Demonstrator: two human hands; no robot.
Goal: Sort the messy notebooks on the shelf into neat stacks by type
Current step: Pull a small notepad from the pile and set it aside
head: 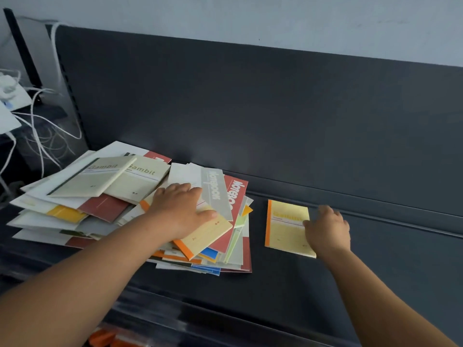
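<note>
A messy pile of notebooks (105, 196) covers the left half of the dark shelf (288, 276). It holds pale green Gambit books (105, 179), red and grey Notebook covers (236, 196), and yellow ones with orange spines. My left hand (180, 209) lies flat on top of a yellow orange-spined notebook (208, 236) in the pile, thumb on its cover. To the right, a single yellow orange-spined notebook (285, 226) lies alone on the shelf. My right hand (328, 229) rests on its right edge, fingers curled over the side.
A dark back panel (250, 108) rises behind the shelf. White cables (42, 126) and a white device (12, 93) hang at the far left. Orange items (105, 338) show on a lower level. Bare shelf extends to the right of the single notebook.
</note>
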